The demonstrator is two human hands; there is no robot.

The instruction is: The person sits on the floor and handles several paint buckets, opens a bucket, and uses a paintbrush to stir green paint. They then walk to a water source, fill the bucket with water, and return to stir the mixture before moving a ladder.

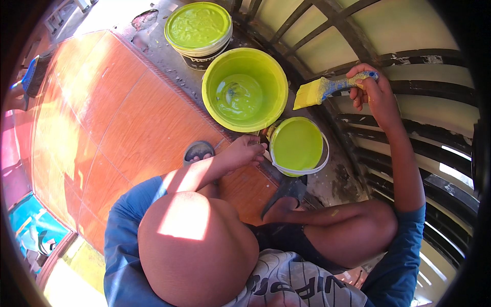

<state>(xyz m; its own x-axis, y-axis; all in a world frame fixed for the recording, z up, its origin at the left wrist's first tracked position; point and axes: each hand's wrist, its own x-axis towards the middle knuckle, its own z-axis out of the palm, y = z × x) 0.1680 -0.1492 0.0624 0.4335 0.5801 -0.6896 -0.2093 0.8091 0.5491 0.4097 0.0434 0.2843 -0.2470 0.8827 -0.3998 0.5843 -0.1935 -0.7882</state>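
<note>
Orange floor (128, 138) is facing dark bars (432, 92); right hand (376, 94) is grasping a crosswise paintbrush (331, 88), bristles (308, 95) pointing left; left hand's (245, 152) grip is unclear

The right hand (376, 93) holds up a paintbrush (329, 88) — yellow bristles (308, 95) pointing left, towards a wide green tub (270, 74). The left hand (247, 152) curls near the smaller paint bucket (325, 153) — whether touching it, hard to tell.

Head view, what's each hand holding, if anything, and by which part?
The right hand has its grip on the brush, by the handle. The left hand is near the small bucket; whether it holds anything cannot be told.
</note>
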